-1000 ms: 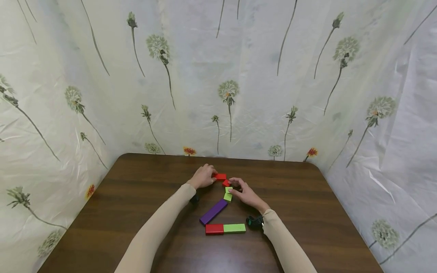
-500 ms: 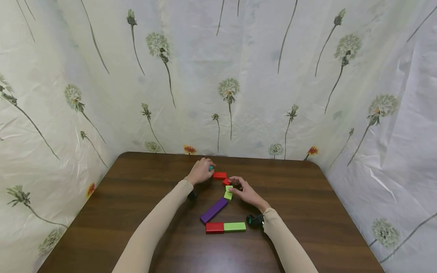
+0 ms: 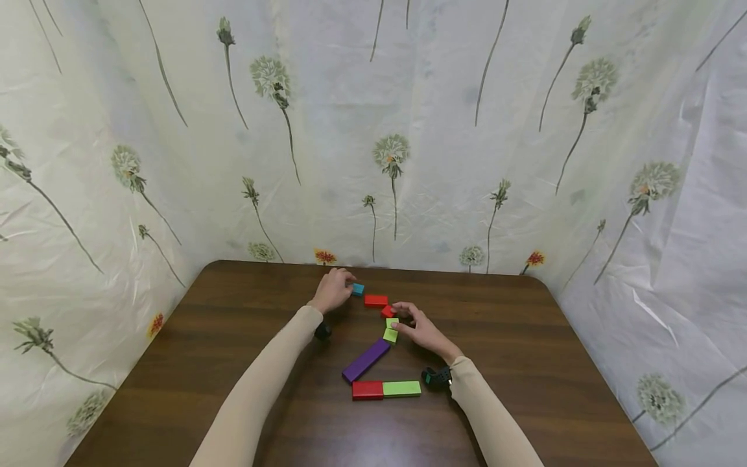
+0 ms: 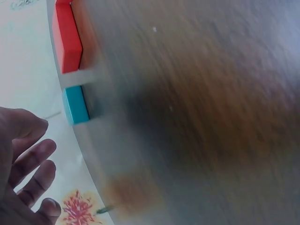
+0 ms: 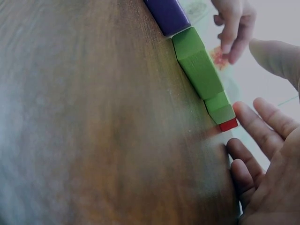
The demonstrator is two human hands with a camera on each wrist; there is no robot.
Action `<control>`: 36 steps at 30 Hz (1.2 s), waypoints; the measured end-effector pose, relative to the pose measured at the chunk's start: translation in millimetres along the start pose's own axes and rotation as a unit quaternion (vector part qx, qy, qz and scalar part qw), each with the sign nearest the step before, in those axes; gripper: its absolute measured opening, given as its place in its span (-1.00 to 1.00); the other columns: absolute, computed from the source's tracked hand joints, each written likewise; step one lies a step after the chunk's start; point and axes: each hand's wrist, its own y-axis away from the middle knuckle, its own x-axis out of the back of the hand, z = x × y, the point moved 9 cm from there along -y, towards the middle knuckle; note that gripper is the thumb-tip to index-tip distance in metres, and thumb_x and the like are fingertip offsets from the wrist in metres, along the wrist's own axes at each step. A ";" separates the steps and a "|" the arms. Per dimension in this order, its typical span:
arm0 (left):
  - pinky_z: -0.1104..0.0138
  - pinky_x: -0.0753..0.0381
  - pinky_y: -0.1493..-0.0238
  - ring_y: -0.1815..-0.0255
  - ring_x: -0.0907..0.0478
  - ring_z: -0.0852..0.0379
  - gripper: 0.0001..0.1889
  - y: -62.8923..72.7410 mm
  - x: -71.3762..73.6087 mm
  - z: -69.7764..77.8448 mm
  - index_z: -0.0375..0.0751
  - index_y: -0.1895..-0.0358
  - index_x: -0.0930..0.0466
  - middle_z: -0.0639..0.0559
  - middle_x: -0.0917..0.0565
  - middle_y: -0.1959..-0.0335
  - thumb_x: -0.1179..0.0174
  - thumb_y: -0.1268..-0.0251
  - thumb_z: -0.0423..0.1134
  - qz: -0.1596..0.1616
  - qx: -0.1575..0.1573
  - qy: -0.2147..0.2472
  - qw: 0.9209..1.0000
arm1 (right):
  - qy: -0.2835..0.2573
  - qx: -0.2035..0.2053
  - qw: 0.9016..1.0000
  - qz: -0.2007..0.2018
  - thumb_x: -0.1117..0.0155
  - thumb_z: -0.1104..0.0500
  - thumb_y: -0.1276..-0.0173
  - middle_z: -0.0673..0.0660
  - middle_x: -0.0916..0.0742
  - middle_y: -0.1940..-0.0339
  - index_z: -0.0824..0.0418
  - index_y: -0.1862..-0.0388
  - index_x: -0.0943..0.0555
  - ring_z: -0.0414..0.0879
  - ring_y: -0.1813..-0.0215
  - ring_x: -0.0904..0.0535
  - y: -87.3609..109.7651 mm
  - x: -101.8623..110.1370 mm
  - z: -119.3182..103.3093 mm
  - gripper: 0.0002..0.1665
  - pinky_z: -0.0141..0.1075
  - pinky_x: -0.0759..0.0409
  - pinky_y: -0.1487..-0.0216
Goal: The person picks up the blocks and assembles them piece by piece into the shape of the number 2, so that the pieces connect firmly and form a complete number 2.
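Note:
At the far side of the table, my left hand [image 3: 332,289] is beside a small blue block [image 3: 358,289]. In the left wrist view the blue block [image 4: 77,104] stands apart from the loosely bent fingers [image 4: 41,176], which hold nothing. Just right of it lies a red block [image 3: 376,301]. My right hand [image 3: 423,329] hovers with spread fingers near a small red block [image 3: 388,312] and two light green blocks [image 3: 391,329]. The right wrist view shows its fingers [image 5: 258,129] close to the small red block's end of the green row.
A long purple block [image 3: 366,360] lies diagonally nearer the body. In front of it, a red block [image 3: 367,390] and a light green block [image 3: 401,389] sit end to end. The brown wooden table [image 3: 496,415] meets a flowered curtain [image 3: 443,162] at the back.
My left hand has moved left from the red block, uncovering the blue block and releasing it. My right hand has stayed almost in place.

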 end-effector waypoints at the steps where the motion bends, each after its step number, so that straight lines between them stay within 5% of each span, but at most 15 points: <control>1: 0.11 -0.49 -0.08 -0.05 -0.51 -0.05 -0.77 0.6 0.2 -1.8 -0.19 0.02 -0.69 -0.04 -0.65 0.01 -0.16 -0.32 -0.30 -0.001 0.002 -0.001 1.000 | -0.001 0.001 1.000 0.002 -0.15 0.22 -0.44 0.37 -0.47 -0.30 0.36 -0.35 -0.26 0.30 -0.30 -0.35 0.5 0.3 -0.9 -0.42 0.08 -0.32 -0.15; 11: 0.09 -0.46 -0.10 -0.06 -0.50 -0.07 -0.78 4.7 -0.5 -11.7 -0.18 0.02 -0.68 -0.07 -0.65 0.00 -0.16 -0.32 -0.31 -0.004 0.014 0.004 1.000 | 0.003 -0.008 1.000 0.007 -0.17 0.13 -0.44 0.32 -0.47 -0.33 0.28 -0.40 -0.23 0.26 -0.34 -0.33 -8.0 -2.4 26.1 -0.37 0.11 -0.26 -0.20; 15: 0.02 -0.38 -0.20 -0.16 -0.45 -0.08 -0.68 3.4 -7.2 -14.6 -0.15 -0.13 -0.61 -0.06 -0.60 -0.14 -0.17 -0.32 -0.30 -0.022 0.012 -0.009 1.000 | 0.009 -0.014 1.000 0.006 -0.19 0.02 -0.43 0.21 -0.50 -0.33 0.14 -0.39 -0.26 0.17 -0.33 -0.36 -10.2 -2.6 37.8 -0.37 0.05 -0.28 -0.18; 28: -0.08 -0.25 -0.21 -0.33 -0.30 -0.11 -0.54 2.7 -24.7 -1.1 -0.13 -0.35 -0.40 -0.04 -0.42 -0.37 -0.11 -0.41 -0.27 -0.073 -0.029 -0.055 0.995 | 0.025 -0.017 0.999 0.009 -0.19 -0.04 -0.42 0.12 -0.51 -0.31 0.05 -0.36 -0.28 0.08 -0.31 -0.38 -12.5 -1.3 42.6 -0.39 0.02 -0.32 -0.20; 36: -0.07 -0.24 -0.23 -0.36 -0.29 -0.09 -0.55 3.0 -29.1 -4.3 -0.12 -0.36 -0.39 -0.03 -0.43 -0.36 -0.08 -0.44 -0.25 -0.084 -0.021 -0.071 0.994 | 0.019 -0.022 1.000 0.007 -0.19 -0.05 -0.41 0.10 -0.52 -0.32 0.03 -0.37 -0.27 0.06 -0.32 -0.38 -14.0 -3.0 47.9 -0.39 0.00 -0.30 -0.20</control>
